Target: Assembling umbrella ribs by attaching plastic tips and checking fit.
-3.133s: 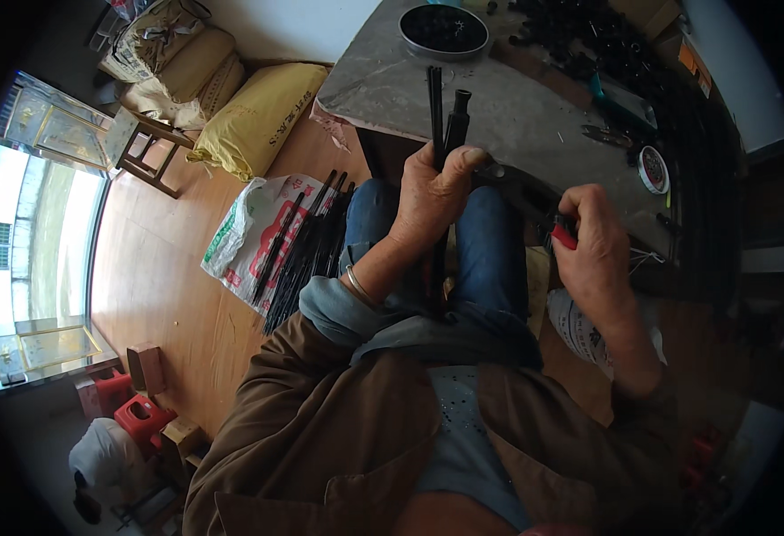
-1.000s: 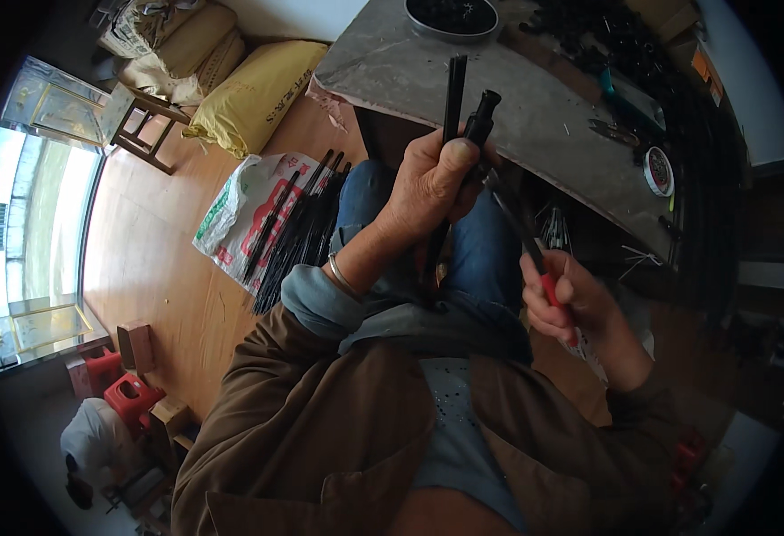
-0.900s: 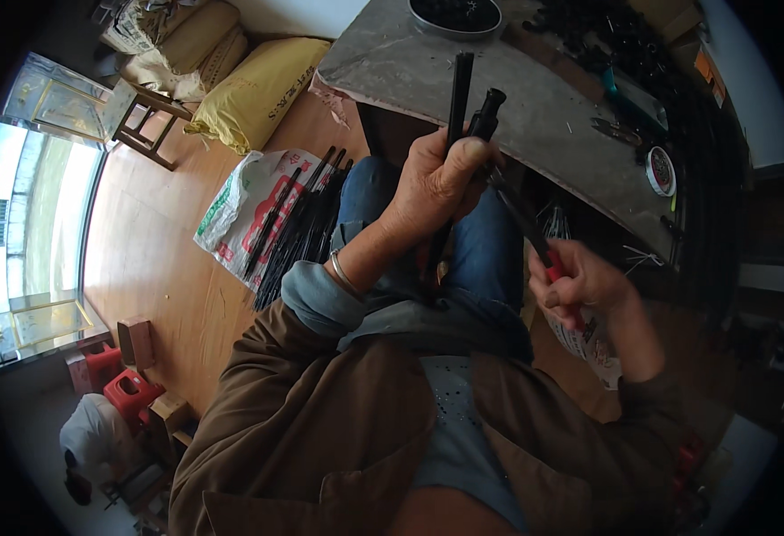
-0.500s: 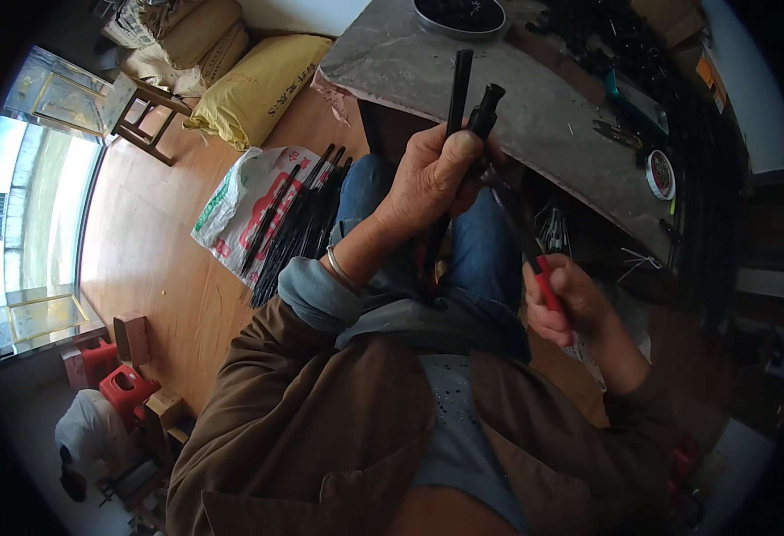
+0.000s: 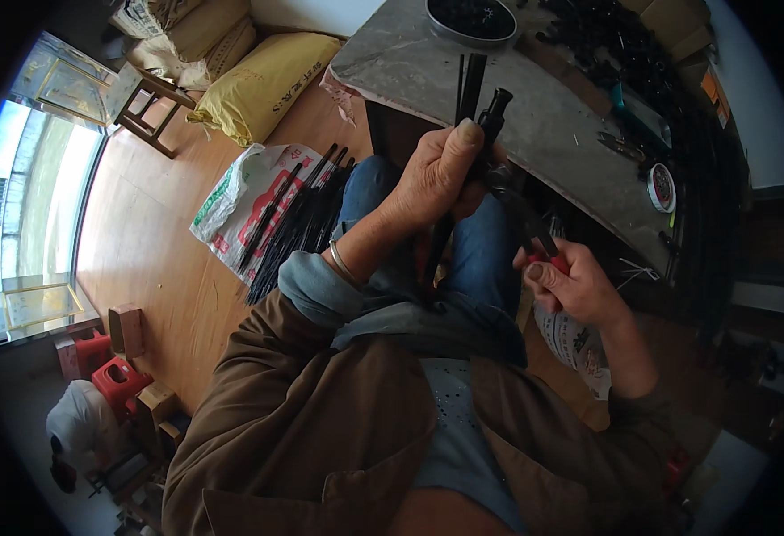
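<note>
My left hand (image 5: 432,179) is closed round a bundle of slim black rods (image 5: 472,85), with a ringed black tube (image 5: 496,112) beside them; it looks like a folded umbrella frame. The bundle stands upright above my knees, its lower end between my thighs. My right hand (image 5: 579,286) grips red-handled pliers (image 5: 530,223), with the two handles spread somewhat apart. The head of the pliers meets the bundle just below my left thumb, on the right side. What the jaws hold, if anything, is hidden by my left fingers and the dark parts.
A grey worktable (image 5: 383,67) bears a round pan (image 5: 472,22) of small black parts, a heap of black pieces (image 5: 624,54), another pair of pliers (image 5: 621,143) and a round tin (image 5: 662,188). More black rods (image 5: 298,219) lie on a printed sack (image 5: 226,210) at left.
The pliers' handles have spread apart, and my right hand has shifted its grip, moving slightly up and turning. My left hand keeps hold of the bundle.
</note>
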The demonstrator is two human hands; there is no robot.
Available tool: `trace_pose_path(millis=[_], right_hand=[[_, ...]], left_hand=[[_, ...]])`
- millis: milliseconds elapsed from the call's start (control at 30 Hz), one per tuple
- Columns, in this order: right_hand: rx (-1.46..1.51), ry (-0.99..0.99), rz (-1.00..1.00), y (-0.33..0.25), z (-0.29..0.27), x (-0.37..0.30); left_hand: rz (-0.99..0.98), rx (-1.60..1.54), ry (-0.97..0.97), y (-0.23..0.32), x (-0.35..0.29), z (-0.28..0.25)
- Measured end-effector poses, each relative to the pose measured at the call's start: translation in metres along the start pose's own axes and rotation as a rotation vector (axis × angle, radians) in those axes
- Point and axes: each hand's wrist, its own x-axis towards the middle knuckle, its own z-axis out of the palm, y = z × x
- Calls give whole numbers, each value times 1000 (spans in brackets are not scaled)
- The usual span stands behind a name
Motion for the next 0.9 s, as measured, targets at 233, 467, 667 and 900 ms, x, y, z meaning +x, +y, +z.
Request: trace_pose_path(millis=[233,467,667,900], right_hand=[[435,-125,70,-13,10,-3],[470,-236,122,-7,4,0],[414,-211,102,-8,7,1],[755,-222,331,-23,28,-5]], left_hand=[[-77,-57,-68,4,6,-2],[-109,-111,-134,2,9,-6],[-199,-193,-158,2,12,-6],[-118,-113,-85,0,14,-2]])
